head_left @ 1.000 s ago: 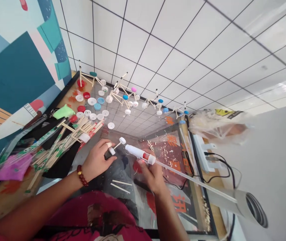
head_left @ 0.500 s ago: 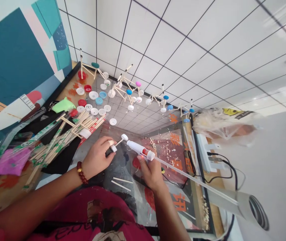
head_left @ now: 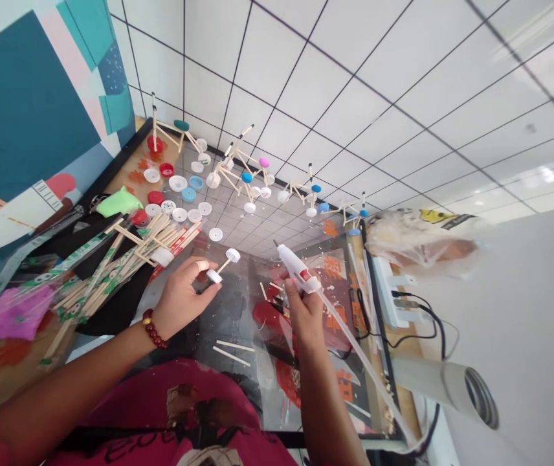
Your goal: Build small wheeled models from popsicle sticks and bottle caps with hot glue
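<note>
Between the thumb and fingers of my left hand (head_left: 187, 294) is a white bottle cap (head_left: 214, 276). A short wooden stick (head_left: 223, 264) joins it to a second white cap (head_left: 233, 255), which points up and to the right. My right hand (head_left: 305, 314) is wrapped round a white glue gun (head_left: 292, 262) with a red part near its back. A long clear glue stick (head_left: 349, 336) runs out of its rear. The dark nozzle points up and left, apart from the caps. Two loose sticks (head_left: 232, 355) lie on the glass tabletop between my forearms.
Loose red, blue and white caps (head_left: 178, 184) lie at the back left. Stick-and-cap models (head_left: 245, 178) stand along the tiled wall. A pile of wooden sticks (head_left: 126, 272) is at left. A power strip (head_left: 388, 301) with black cables and a paper roll (head_left: 444, 382) are at right.
My right hand has drawn the glue gun away to the right, off the far cap. My left hand has tilted the joined caps and moved slightly left.
</note>
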`<state>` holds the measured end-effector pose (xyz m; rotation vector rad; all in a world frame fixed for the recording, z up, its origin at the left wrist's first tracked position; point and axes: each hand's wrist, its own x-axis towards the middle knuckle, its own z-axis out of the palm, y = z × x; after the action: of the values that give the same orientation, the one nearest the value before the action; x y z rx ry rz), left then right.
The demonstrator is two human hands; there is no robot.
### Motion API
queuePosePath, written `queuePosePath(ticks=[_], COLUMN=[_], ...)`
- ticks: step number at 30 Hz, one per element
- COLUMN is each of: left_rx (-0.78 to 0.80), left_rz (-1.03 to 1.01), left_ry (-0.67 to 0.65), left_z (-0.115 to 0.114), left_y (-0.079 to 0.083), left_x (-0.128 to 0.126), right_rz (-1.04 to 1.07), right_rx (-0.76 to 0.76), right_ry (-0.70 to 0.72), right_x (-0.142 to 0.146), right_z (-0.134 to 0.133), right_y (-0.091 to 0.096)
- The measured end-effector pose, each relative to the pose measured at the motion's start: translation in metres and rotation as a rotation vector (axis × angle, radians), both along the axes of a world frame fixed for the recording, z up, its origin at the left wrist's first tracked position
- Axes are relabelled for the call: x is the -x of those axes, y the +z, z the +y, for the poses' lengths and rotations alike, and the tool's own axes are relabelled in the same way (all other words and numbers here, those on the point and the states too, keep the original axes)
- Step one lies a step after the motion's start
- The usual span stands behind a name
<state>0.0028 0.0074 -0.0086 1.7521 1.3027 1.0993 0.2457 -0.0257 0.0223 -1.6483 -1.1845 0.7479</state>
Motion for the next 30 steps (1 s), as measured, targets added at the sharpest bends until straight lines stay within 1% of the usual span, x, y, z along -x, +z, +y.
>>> queuePosePath(ticks=[1,3,5,8,11,13,15,17,19,21,22,23,24,26,28,30], left_rx=[0.001,-0.008,-0.02,-0.031,-0.03,-0.026,-0.026,-0.027,-0.017,0.002,0.008,0.009,0.004,-0.016,-0.031,-0.035], left_rz=[-0.001,-0.001,-0.004,-0.019,-0.031,-0.038,-0.043,-0.043,-0.058,-0.114,-0.151,-0.186,-0.213,-0.239,-0.239,-0.229], left_ry=[0.001,0.006,0.006,-0.009,-0.016,-0.015,-0.016,-0.014,-0.007,-0.005,-0.008,-0.014,-0.022,-0.044,-0.075,-0.1], left_z=[0.001,0.001,0.002,0.001,0.001,0.001,0.001,0.002,0.002,0.002,0.002,0.002,0.001,-0.001,-0.002,-0.003], left_y=[-0.001,-0.002,-0.002,0.0,0.002,0.003,0.002,0.001,0.0,-0.002,-0.003,-0.004,-0.004,-0.002,0.0,0.002], left_x=[0.0,-0.001,-0.001,-0.001,-0.001,-0.001,-0.001,-0.001,-0.001,-0.002,-0.002,-0.003,-0.003,-0.004,-0.004,-0.004], right_rz=[-0.028,-0.048,-0.016,0.008,-0.079,-0.144,-0.193,-0.264,-0.38,-0.486,-0.493,-0.451,-0.354,-0.084,0.192,0.421], right_rx=[0.011,0.059,0.084,0.041,0.007,0.015,0.047,0.076,0.068,0.013,0.003,0.001,0.02,0.093,0.173,0.235], right_ry=[-0.005,0.05,0.127,0.164,0.174,0.18,0.18,0.177,0.148,0.065,0.032,0.006,0.018,0.13,0.204,0.21], right_x=[-0.002,-0.005,-0.006,-0.004,-0.002,-0.002,-0.005,-0.009,-0.012,-0.008,-0.004,0.003,0.011,0.03,0.048,0.061], right_z=[0.008,0.025,0.044,0.07,0.087,0.092,0.092,0.085,0.071,0.051,0.039,0.029,0.019,0.007,0.005,0.009], right_y=[0.005,0.012,0.011,-0.003,-0.02,-0.027,-0.027,-0.021,-0.009,0.005,0.01,0.014,0.015,0.013,0.005,-0.001])
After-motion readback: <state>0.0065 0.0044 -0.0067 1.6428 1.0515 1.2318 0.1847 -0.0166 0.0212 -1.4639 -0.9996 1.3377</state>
